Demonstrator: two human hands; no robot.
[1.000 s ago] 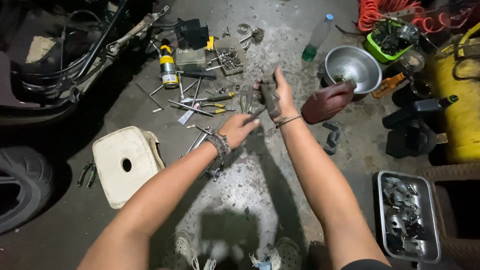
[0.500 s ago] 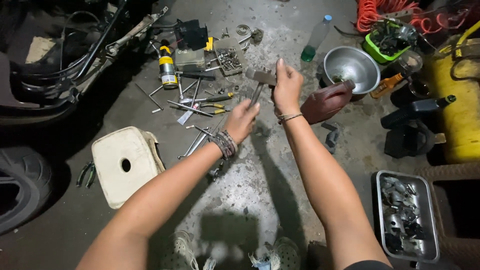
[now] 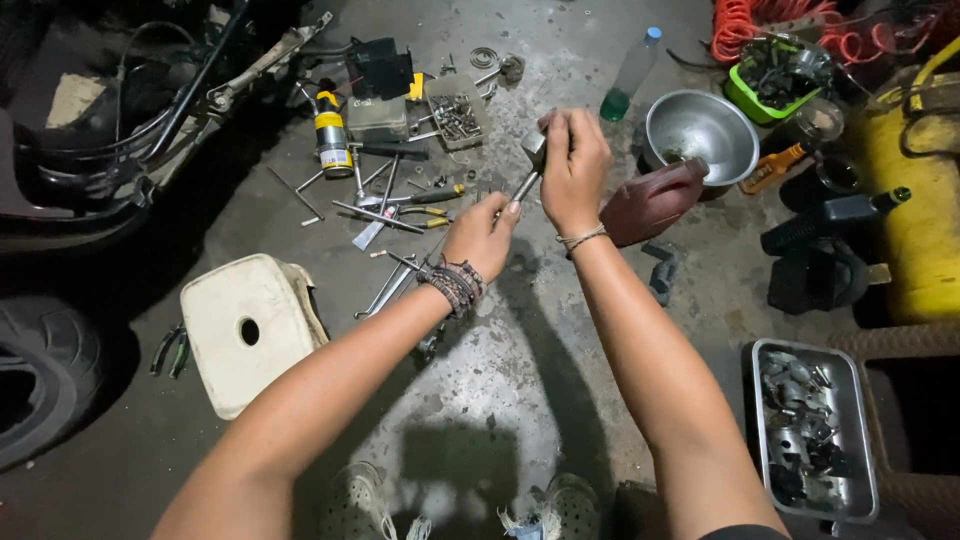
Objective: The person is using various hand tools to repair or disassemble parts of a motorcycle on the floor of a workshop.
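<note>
- I hold a small metal part [image 3: 533, 150] up at the top centre of the frame, above the concrete floor [image 3: 520, 350], with a slim metal tool [image 3: 522, 187] slanting down from it toward my left hand.
- How far along: the two pieces are mated and off the floor, so I judge the fitting or turning is mid-way; I cannot tell how much remains.
- My right hand [image 3: 573, 165] has its grip wrapped closed around the part.
- My left hand [image 3: 482, 232] pinches the tool's lower end between thumb and fingertips.
- Loose wrenches [image 3: 385, 215] lie left of my hands; a steel bowl [image 3: 700, 130] sits right.
</note>
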